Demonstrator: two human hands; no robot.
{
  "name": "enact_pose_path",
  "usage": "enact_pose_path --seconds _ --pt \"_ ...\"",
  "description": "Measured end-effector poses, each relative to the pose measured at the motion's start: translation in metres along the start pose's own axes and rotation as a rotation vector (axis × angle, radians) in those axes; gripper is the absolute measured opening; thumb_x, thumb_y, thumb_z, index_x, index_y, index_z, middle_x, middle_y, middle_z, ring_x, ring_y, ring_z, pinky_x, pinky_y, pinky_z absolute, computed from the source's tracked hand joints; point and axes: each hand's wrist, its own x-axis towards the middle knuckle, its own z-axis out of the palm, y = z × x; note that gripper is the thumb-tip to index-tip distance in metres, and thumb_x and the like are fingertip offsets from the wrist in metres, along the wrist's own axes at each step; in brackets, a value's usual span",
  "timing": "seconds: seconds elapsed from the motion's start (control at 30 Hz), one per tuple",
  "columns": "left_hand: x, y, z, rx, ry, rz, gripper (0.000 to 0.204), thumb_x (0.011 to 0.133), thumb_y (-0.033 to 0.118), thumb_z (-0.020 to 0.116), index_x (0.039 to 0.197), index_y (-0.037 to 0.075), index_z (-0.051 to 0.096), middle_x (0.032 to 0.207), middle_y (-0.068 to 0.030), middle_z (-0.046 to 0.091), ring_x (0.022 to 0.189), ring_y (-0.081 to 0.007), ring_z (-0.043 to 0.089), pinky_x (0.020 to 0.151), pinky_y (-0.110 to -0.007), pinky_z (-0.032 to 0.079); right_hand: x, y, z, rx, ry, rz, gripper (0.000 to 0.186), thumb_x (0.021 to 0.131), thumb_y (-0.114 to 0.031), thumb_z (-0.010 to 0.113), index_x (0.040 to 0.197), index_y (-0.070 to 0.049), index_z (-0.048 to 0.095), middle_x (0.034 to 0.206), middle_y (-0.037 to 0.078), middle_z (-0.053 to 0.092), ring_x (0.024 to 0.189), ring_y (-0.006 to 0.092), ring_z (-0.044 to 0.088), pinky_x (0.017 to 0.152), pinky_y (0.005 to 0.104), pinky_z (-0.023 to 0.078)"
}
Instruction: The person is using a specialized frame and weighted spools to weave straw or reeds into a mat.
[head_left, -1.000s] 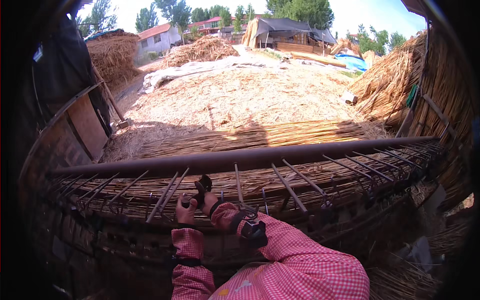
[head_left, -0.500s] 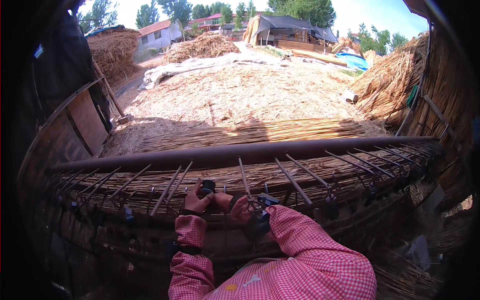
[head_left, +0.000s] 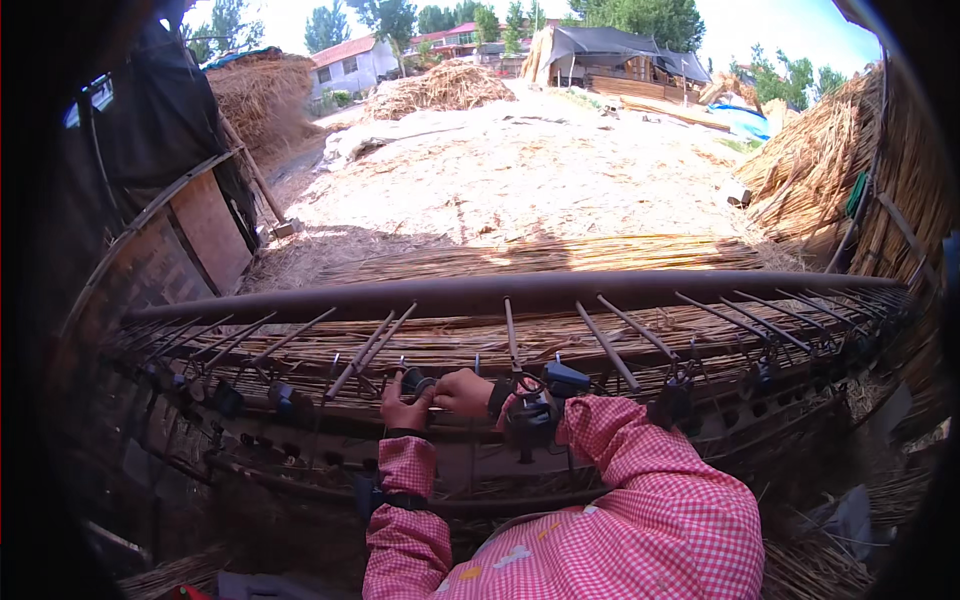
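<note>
Pinching a small dark spool [head_left: 415, 381] between the fingers of my left hand [head_left: 405, 408] and right hand [head_left: 466, 392], I hold it at the loom's [head_left: 520, 292] near rail, below the slanted rods [head_left: 365, 345], reeds [head_left: 560, 256] behind.

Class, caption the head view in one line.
Both hands, left hand and right hand, meet on a small dark spool at a reed-weaving frame.

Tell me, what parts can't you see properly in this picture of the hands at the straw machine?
- Small dark spool in the head view: both the left hand and the right hand cover it, so its shape is unclear.
- Right wrist: a dark strapped device hides it.
- Fingertips: too small to tell the grip.
- Left end of the loom frame: lost in shadow and the dark fisheye rim.
</note>
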Motion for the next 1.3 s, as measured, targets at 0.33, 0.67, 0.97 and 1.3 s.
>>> enact_pose_path --seconds 0.33,0.67,0.97,1.3 --pt "-0.173 0.030 -0.122 0.365 -0.237 0.070 0.049 0.046 0.029 0.077 0.086 0.008 0.060 0.080 -0.0096 0.054 0.074 -0.0268 0.056 0.066 -0.036 0.047 0.056 0.124 0.012 -0.468 0.233 0.480 0.022 0.065 -0.020 0.060 0.082 -0.006 0.063 0.077 0.013 0.061 0.078 0.0302 0.059 0.069 0.0402 0.048" --pt "-0.177 0.123 -0.211 0.171 0.505 0.434 0.068 0.058 0.053 0.069 0.097 0.000 0.050 0.083 -0.0078 0.051 0.072 -0.0195 0.053 0.063 -0.031 0.044 -0.039 -0.083 0.023 1.173 -0.663 0.435 0.052 0.079 -0.053 0.047 0.097 -0.005 0.056 0.087 0.011 0.060 0.079 0.0203 0.056 0.070 0.0349 0.044" --pt "-0.153 0.177 -0.158 0.374 0.389 0.688 0.054 0.055 0.032 0.076 0.095 0.004 0.053 0.086 -0.0115 0.052 0.075 -0.0267 0.054 0.063 -0.035 0.045 -0.030 -0.126 -0.004 1.216 -0.683 0.342 0.064 0.082 -0.055 0.039 0.122 -0.005 0.037 0.121 0.014 0.042 0.113 0.0230 0.038 0.092 0.0433 0.030" --pt "-0.133 0.157 -0.163 0.401 0.574 0.441 0.052 0.055 0.037 0.077 0.091 0.005 0.057 0.079 -0.0058 0.051 0.065 -0.0186 0.049 0.056 -0.030 0.041 -0.011 -0.051 0.003 -0.497 -0.212 0.212 0.029 0.072 -0.029 0.053 0.079 -0.003 0.064 0.078 0.016 0.062 0.075 0.0308 0.060 0.066 0.0401 0.048"
